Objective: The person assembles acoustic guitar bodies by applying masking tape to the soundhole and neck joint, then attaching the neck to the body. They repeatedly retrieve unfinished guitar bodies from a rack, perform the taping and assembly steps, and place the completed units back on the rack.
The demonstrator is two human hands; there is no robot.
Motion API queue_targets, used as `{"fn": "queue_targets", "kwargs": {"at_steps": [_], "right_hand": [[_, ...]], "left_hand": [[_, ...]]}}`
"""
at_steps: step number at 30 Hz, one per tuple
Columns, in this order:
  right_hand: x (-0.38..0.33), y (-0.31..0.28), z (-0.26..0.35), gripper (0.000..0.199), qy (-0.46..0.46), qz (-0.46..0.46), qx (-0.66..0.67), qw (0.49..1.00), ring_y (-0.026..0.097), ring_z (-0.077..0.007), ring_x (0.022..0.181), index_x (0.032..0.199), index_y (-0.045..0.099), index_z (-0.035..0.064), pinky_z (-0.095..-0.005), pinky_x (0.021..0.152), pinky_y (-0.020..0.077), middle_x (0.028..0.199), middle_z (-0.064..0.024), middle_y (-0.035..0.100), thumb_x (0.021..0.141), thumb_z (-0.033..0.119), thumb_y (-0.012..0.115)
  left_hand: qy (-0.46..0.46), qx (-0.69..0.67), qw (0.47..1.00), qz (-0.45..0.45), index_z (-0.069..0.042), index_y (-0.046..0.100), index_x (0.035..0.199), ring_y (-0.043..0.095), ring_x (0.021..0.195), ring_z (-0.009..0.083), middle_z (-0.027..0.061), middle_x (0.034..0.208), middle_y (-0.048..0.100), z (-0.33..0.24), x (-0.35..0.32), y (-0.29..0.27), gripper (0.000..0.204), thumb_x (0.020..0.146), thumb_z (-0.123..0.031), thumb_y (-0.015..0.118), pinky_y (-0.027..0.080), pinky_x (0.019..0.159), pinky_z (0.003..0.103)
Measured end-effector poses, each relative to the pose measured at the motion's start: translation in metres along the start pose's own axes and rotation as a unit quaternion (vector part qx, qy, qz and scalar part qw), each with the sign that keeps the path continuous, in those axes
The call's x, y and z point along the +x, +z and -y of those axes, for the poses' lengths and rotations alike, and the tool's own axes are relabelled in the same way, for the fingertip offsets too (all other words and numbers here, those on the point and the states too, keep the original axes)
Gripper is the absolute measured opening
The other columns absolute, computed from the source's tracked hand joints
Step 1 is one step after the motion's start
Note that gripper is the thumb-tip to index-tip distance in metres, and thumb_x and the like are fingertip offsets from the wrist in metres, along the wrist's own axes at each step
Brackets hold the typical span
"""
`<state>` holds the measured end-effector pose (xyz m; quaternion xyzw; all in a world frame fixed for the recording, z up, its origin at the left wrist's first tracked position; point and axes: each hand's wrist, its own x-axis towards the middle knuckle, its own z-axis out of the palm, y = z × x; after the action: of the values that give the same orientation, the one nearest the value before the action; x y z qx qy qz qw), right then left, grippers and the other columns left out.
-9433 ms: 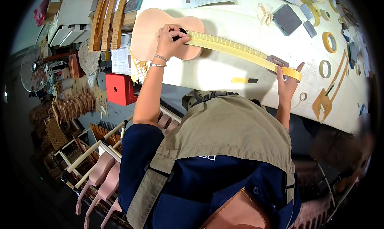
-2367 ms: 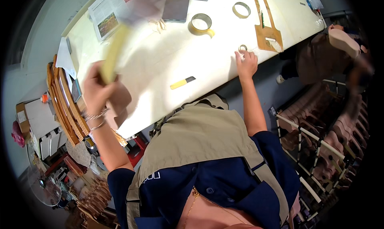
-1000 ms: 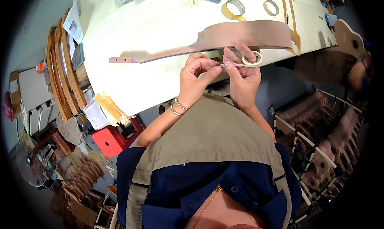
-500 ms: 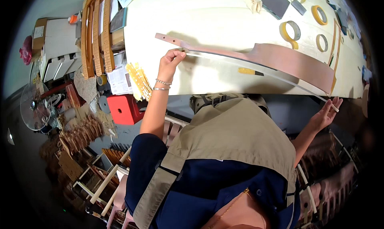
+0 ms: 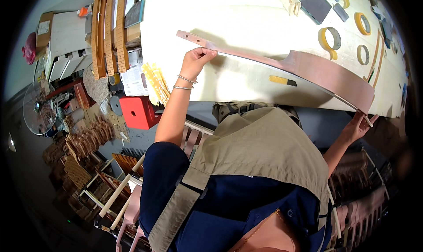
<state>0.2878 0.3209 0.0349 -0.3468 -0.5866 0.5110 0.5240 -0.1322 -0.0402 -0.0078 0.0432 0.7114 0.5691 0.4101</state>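
Note:
An unfinished, pinkish-brown ukulele-like instrument point(image 5: 332, 76) lies on its side along the table's near edge, its neck to the left and its rounded body to the right. Two holes show in its headstock. My left hand point(image 5: 196, 60) pinches one end of a thin pale strip, apparently tape, beside the neck near the headstock. Just beyond the body's lower right end, my right hand point(image 5: 357, 128) grips the strip's other end point(image 5: 369, 121), some fingers stretched out. Between the hands the strip runs close along the instrument's near face; whether it touches all along I cannot tell.
A yellow-and-black tool point(image 5: 283, 80) lies close to the instrument. Tape rolls point(image 5: 329, 40) and a dark flat block point(image 5: 315, 5) sit further back. Yellow tape pieces point(image 5: 155, 82) hang at the table's left edge, above a red stool point(image 5: 137, 112). Fretted necks point(image 5: 120, 32) lie at far left.
The strip, stretched apart from the instrument before, now lies close along its near face. My left hand has moved slightly right and up. My right hand is now against the body's end.

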Motion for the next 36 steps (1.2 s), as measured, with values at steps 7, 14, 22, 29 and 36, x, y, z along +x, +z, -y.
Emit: {"fn": "queue_targets", "kwargs": {"at_steps": [7, 14, 22, 29, 36], "right_hand": [[-0.002, -0.011, -0.012, 0.069, 0.003, -0.008, -0.017, 1.0, 0.053, -0.018, 0.107, 0.144, 0.016, 0.0043, -0.0348, 0.1, 0.0416, 0.117, -0.012, 0.053, 0.088, -0.003, 0.055], [-0.005, -0.005, -0.009, 0.072, 0.014, -0.011, -0.023, 1.0, 0.054, -0.0187, 0.105, 0.145, 0.012, 0.0049, -0.0337, 0.096, 0.0431, 0.12, -0.0141, 0.053, 0.089, -0.002, 0.056], [-0.008, 0.011, -0.008, 0.072, -0.005, -0.039, -0.031, 0.999, 0.055, -0.0136, 0.098, 0.145, 0.016, 0.0017, -0.027, 0.091, 0.0436, 0.112, -0.0101, 0.057, 0.086, -0.006, 0.057], [-0.008, 0.013, -0.015, 0.067, -0.017, -0.052, 0.014, 0.998, 0.054, -0.0178, 0.108, 0.142, 0.023, 0.0002, -0.0306, 0.095, 0.0456, 0.118, -0.0148, 0.055, 0.084, -0.012, 0.054], [-0.01, 0.022, -0.006, 0.065, 0.005, -0.098, -0.006, 0.995, 0.057, -0.0171, 0.105, 0.142, 0.028, 0.005, -0.0313, 0.095, 0.0465, 0.119, -0.0135, 0.055, 0.084, -0.015, 0.05]], "left_hand": [[-0.025, -0.041, 0.998, -0.036, 0.0, 0.062, 0.084, 0.057, 0.073, 0.009, 0.0047, 0.081, 0.065, -0.003, 0.0, 0.003, 0.013, 0.079, -0.008, 0.07, 0.047, 0.067, 0.021], [0.392, 0.42, 0.787, -0.223, -0.012, 0.065, 0.091, 0.06, 0.096, 0.015, -0.0019, 0.089, 0.065, 0.002, -0.029, 0.034, 0.018, 0.077, -0.001, 0.067, 0.036, 0.09, 0.035], [0.439, 0.562, 0.655, -0.249, -0.021, 0.065, 0.113, 0.052, 0.114, 0.0177, -0.0078, 0.097, 0.064, 0.027, -0.027, 0.04, 0.042, 0.076, -0.001, 0.061, 0.002, 0.107, 0.05], [0.439, 0.602, 0.623, -0.239, -0.029, 0.064, 0.115, 0.041, 0.122, 0.021, -0.0065, 0.108, 0.059, 0.027, -0.03, 0.052, 0.048, 0.074, -0.002, 0.064, -0.002, 0.108, 0.051], [0.483, 0.557, 0.657, -0.155, -0.029, 0.064, 0.114, 0.041, 0.122, 0.0227, -0.0087, 0.114, 0.059, 0.016, -0.035, 0.106, 0.052, 0.071, 0.0, 0.054, -0.008, 0.108, 0.053]]}}
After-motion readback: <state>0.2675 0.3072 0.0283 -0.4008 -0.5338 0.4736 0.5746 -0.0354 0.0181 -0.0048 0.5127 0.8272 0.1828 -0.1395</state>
